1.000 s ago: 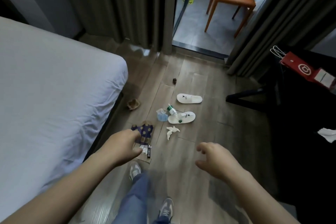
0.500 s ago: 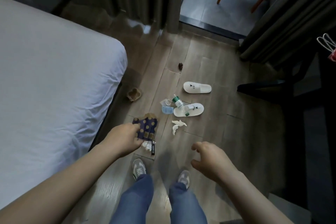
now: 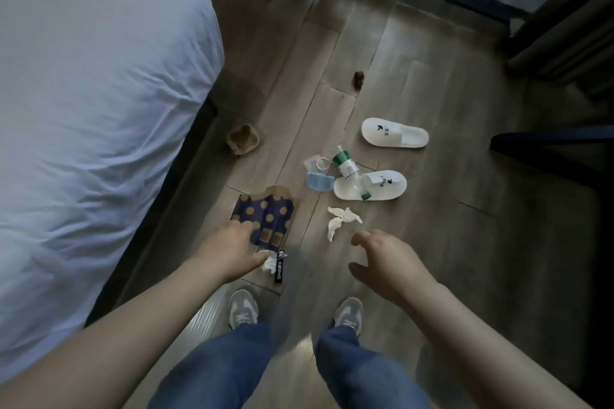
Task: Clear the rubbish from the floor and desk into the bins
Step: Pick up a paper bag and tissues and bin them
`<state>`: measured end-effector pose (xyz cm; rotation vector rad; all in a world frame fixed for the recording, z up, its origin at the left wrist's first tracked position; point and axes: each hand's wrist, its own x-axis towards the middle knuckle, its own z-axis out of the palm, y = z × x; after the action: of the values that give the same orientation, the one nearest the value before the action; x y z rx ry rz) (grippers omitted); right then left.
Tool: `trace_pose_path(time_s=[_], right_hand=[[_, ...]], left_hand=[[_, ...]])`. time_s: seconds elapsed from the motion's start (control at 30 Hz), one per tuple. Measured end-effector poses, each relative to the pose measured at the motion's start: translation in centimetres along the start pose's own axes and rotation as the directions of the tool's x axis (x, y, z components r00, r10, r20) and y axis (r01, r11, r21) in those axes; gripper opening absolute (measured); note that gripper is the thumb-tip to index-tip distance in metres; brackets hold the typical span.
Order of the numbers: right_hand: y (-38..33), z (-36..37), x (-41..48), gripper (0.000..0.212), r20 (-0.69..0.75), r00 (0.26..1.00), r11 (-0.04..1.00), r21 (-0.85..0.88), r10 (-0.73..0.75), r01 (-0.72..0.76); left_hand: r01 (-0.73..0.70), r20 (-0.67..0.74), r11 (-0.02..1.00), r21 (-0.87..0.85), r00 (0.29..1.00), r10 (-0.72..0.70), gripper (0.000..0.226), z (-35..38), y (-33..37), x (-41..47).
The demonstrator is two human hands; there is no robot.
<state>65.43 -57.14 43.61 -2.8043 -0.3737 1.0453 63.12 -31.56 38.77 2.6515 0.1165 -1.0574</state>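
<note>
Rubbish lies scattered on the wooden floor (image 3: pixel 432 242). A blue paper bag with gold dots (image 3: pixel 265 212) lies just ahead of my left hand (image 3: pixel 229 251), whose fingers hover over its near edge, loosely curled and empty. A white tissue (image 3: pixel 268 262) and a black strip (image 3: pixel 279 267) sit beside that hand. A crumpled white tissue (image 3: pixel 340 221) lies ahead of my right hand (image 3: pixel 385 261), which is open with fingers spread. Farther off are a blue face mask (image 3: pixel 319 181), a clear bottle with green cap (image 3: pixel 349 171), a brown paper cup (image 3: pixel 242 139) and a small dark scrap (image 3: pixel 358 78).
A bed with a white sheet (image 3: pixel 93 109) fills the left side. Two white slippers (image 3: pixel 395 137) (image 3: pixel 378 191) lie on the floor, one under the bottle. Curtains (image 3: pixel 564 30) and a dark furniture leg (image 3: pixel 548 139) stand at right. My feet (image 3: pixel 244 309) stand below the rubbish.
The view has tilted down and closer to the floor. Both hands have lowered toward the rubbish, the left reaching the dotted bag's edge.
</note>
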Motion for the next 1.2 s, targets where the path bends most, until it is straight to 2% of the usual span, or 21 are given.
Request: trace_pose_path(time_s=[0.23,0.43,0.6,0.73,0.9,1.2], right_hand=[[3.5,12.0,13.6,0.038,0.063,0.995,0.994,-0.065,-0.080,0.084],[5.1,22.0,24.6,0.045,0.195,0.948,0.946,-0.158,-0.253,0.285],[6.2,26.7,31.3,0.046,0.156,0.931,0.906,-0.228,-0.328,0.358],[6.5,28.1,32.9,0.048,0.132,0.923,0.899,-0.213,-0.362,0.383],[6.2,28.4,31.1,0.047,0.118,0.930,0.905,-0.216,-0.349,0.367],[7.7,29.3,31.7,0.047,0.100,0.947,0.912,-0.254,-0.306,0.322]], left_hand=[[0.145,0.029,0.986,-0.078,0.989,-0.143,0.091,12.0,-5.2,13.6],[0.080,0.006,0.992,-0.098,0.997,-0.080,0.107,20.5,-9.7,25.1],[0.044,-0.095,0.993,-0.109,0.994,-0.055,0.113,25.0,-11.8,31.5],[0.031,-0.164,0.994,-0.109,0.985,-0.049,0.128,27.0,-11.8,33.1],[0.163,-0.109,0.972,-0.169,0.977,-0.182,0.136,27.0,-11.2,32.9],[0.288,0.068,0.938,-0.193,0.958,-0.280,0.148,28.5,-9.3,35.3]])
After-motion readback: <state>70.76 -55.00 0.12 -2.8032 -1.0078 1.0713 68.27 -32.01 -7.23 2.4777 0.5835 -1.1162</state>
